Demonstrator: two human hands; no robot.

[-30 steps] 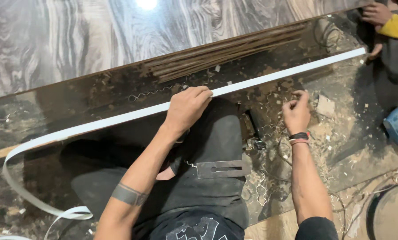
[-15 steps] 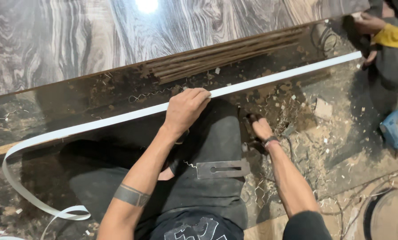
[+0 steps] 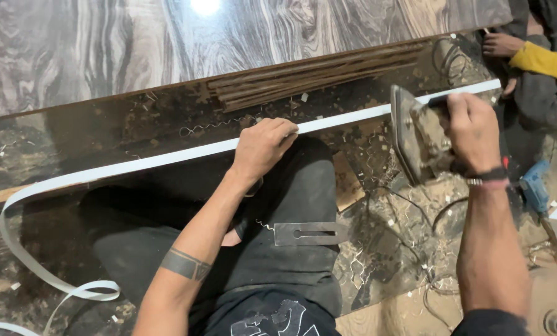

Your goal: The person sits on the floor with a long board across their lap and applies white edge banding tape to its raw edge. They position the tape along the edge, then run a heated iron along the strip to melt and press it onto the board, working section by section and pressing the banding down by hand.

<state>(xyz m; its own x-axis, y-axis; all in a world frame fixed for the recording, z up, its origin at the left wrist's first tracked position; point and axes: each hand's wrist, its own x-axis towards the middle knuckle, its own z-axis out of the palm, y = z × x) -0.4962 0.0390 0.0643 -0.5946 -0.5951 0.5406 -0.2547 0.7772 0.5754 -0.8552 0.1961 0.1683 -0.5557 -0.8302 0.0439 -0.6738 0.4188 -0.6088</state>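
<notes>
While left hand (image 3: 263, 146) pinned white edge strip (image 3: 166, 158) | right hand (image 3: 471, 127) clasped iron (image 3: 415, 134) | best pressed flat, slowly along strip.

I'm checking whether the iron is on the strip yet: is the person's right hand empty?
No: the right hand grips a clothes iron held by the white edging strip, which the left hand presses.
</notes>
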